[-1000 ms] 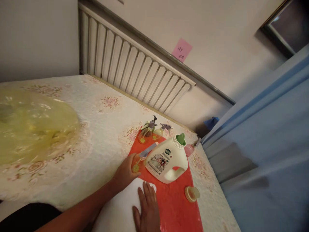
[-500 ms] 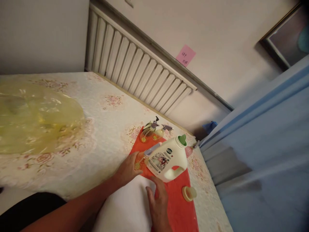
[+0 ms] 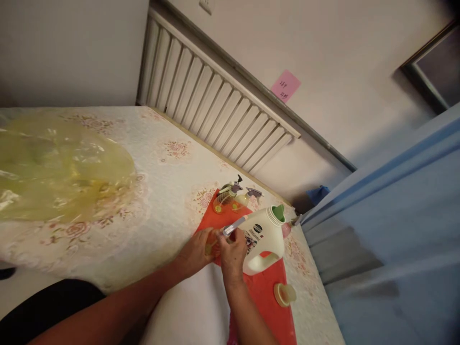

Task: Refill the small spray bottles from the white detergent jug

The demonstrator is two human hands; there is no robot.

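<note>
Two hands on one small yellow spray bottle (image 3: 211,243), at the left edge of the red mat (image 3: 268,299), just beside the white detergent jug (image 3: 265,239). Left hand (image 3: 195,254): curled round the bottle's body. Right hand (image 3: 232,253): fingertips pinching the grey spray head (image 3: 234,225). Jug cap (image 3: 285,293): loose on the mat, near the jug. Two further spray bottles (image 3: 230,197): at the mat's far end. Yellow plastic sheet (image 3: 61,167): well apart, on the floral bedspread (image 3: 161,191).

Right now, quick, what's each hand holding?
Left hand: closed around the small clear yellow plastic spray bottle.
Right hand: closed on that bottle's grey spray head.
</note>
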